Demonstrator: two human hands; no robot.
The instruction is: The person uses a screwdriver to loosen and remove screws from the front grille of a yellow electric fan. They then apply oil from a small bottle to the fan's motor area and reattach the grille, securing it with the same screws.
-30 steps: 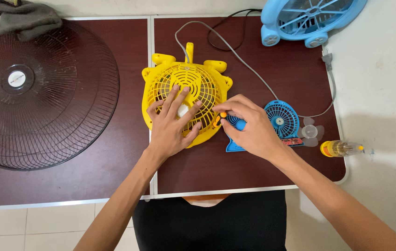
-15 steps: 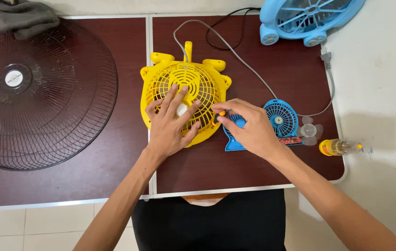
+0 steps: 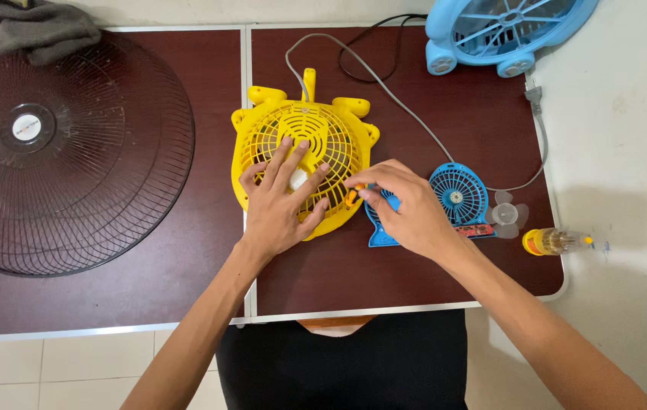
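Here your left hand lies flat with spread fingers on the yellow fan in the middle of the dark red table, while your right hand pinches a small orange screwdriver at the fan's right edge.

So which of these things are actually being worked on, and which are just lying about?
In hand:
- yellow fan, pressed flat by the left hand
- small orange-handled tool, in the right hand

Lying about:
- black fan guard
- small blue fan
- large blue fan
- grey cloth
- yellow bottle
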